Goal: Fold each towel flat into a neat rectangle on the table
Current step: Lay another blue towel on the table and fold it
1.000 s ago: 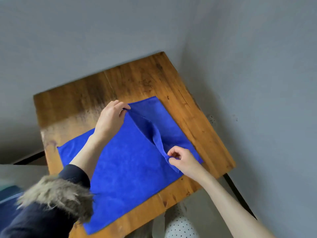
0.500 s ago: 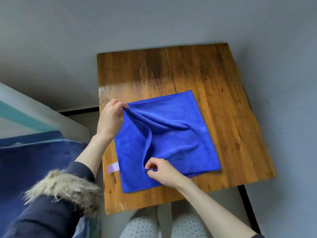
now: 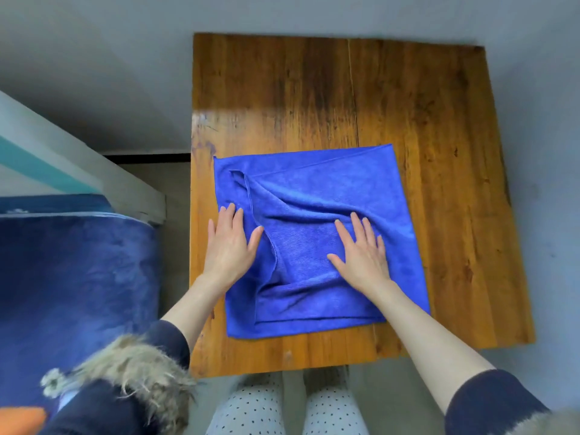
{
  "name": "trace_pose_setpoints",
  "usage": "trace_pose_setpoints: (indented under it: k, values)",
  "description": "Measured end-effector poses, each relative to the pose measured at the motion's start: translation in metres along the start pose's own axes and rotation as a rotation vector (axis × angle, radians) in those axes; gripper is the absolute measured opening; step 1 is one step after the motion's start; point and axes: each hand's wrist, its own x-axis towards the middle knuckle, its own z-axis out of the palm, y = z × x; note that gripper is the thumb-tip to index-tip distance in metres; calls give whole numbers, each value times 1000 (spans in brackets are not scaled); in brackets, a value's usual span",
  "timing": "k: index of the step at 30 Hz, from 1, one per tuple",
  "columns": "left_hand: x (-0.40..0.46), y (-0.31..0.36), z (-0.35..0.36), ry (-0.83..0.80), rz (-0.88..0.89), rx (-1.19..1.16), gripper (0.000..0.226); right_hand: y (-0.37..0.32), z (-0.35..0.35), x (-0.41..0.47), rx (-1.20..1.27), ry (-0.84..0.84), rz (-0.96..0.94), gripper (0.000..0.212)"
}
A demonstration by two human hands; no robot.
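Grey walls close in around a worn wooden table (image 3: pixel 408 120), and a blue towel (image 3: pixel 329 189) lies on its near half, from the centre toward 6 o'clock. It is folded over once, roughly square, with the upper layer bunched: ridges run from 10 o'clock across to the middle. The left hand (image 3: pixel 227 246) lies flat, fingers spread and straight, at the towel's 9 o'clock edge; the right hand (image 3: pixel 364 252) presses palm-down with fingers splayed, right of centre. Neither grips anything. Smoothing seems the step in hand. Done well, it would mean sweeping the palms outward toward 3 and 9 o'clock, then squaring the upper layer's edges to the lower before any further fold.
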Motion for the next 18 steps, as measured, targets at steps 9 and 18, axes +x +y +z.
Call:
trace_pose_setpoints:
  k: [9, 18]
  values:
    - [54, 46, -1, -153, 24, 195, 84, 15, 3, -1, -148, -7, 39, 70]
    - [94, 129, 16, -316, 278, 320, 72, 54, -7, -29, 22, -149, 197, 61]
